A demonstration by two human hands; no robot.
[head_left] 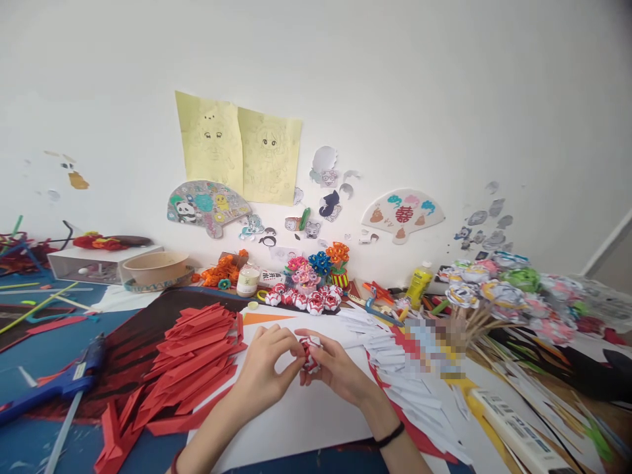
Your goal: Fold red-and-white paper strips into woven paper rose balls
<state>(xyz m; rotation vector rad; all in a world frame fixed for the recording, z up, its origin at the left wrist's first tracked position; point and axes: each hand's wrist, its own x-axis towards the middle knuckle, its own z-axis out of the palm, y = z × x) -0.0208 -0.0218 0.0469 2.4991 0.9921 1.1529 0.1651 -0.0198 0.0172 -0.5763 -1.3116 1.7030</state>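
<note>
A small red and white folded-paper flower (311,352) is held above a white paper sheet (296,421). My right hand (338,365) wraps its fingers round the flower from the right. From the left, my left hand (269,362) pinches at the flower's near side with thumb and forefinger; the fingertips touch it. Part of the flower is hidden behind the fingers. Folded red paper strips (192,362) lie in a heap left of my left hand. Folded white paper strips (395,362) are piled right of my right hand.
Finished red and white flowers (316,303) stand behind the sheet, by a glue bottle (247,280). A blue glue gun (81,372) lies at the left. Paper flowers on sticks (503,293) and a long white box (518,431) are at the right.
</note>
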